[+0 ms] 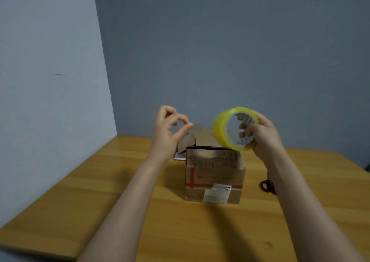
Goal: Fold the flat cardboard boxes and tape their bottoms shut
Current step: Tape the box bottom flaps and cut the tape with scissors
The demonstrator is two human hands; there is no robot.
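A folded cardboard box (214,179) with red print and white labels stands on the wooden table (100,191). Above its top right corner my right hand (262,135) grips a yellow roll of clear tape (230,129), fingers through its core. A clear strip of tape (200,133) stretches from the roll leftward to my left hand (170,127), which pinches its free end between thumb and forefinger above the box's left side. Both hands are raised above the box.
A black object, perhaps scissors (267,185), lies on the table right of the box, partly hidden by my right forearm. More flat cardboard (181,155) lies behind the box. Grey walls meet in a corner beyond the table's far edge.
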